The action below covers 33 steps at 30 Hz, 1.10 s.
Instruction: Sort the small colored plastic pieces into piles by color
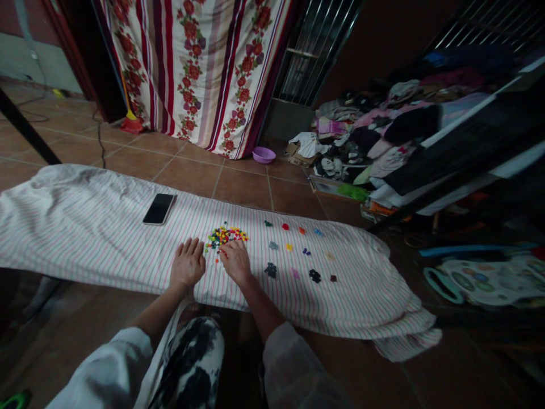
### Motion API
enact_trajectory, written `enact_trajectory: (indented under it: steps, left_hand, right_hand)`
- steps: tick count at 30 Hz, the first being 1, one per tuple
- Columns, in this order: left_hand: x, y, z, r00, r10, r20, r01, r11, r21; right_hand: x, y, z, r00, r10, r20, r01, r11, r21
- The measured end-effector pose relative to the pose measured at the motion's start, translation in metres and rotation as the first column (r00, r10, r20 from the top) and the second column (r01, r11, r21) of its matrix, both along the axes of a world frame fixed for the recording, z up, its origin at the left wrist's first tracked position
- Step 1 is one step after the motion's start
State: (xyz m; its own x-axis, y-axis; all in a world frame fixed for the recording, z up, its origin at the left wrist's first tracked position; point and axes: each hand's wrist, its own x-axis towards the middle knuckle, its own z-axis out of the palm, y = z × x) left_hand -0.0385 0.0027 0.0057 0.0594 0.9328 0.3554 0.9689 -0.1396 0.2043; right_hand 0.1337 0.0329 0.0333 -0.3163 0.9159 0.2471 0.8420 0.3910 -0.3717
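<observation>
A mixed heap of tiny coloured beads lies on the striped cloth. My left hand rests flat on the cloth just left of the heap, fingers stretched out and holding nothing. At the heap's near edge, my right hand has its fingers drawn together; a dark speck shows at the fingertips, too small to name. An orange bead sits apart between the hands. To the right, small one-colour groups are spread in rows, among them red beads, yellow beads, black beads and brown beads.
A phone lies on the cloth, left of the heap. Beyond the covered surface are a flowered curtain, a purple basin and a red broom on the tiled floor. Clothes are piled at the right.
</observation>
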Motion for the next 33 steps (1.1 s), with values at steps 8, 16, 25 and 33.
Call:
enact_trajectory:
  steps: [8,16,25,33]
  left_hand:
    - [0.0,0.0,-0.003,1.0,0.005,-0.021,-0.004,1.0,0.015]
    - [0.0,0.001,0.0,0.999,0.004,-0.039,-0.003,1.0,0.017]
    - [0.0,-0.001,0.001,0.999,-0.001,-0.041,0.002,1.0,0.023]
    - [-0.002,0.0,-0.003,0.997,-0.008,-0.073,0.011,0.999,0.038]
  right_hand:
    - [-0.012,0.002,0.006,0.995,-0.01,0.103,0.019,0.996,-0.089]
    - [-0.011,-0.001,0.002,0.999,-0.004,0.05,0.005,1.0,-0.02]
    - [-0.007,-0.008,0.007,0.999,0.027,-0.031,-0.027,1.0,0.004]
    - [0.007,-0.017,0.004,0.995,-0.009,-0.096,0.014,0.999,0.051]
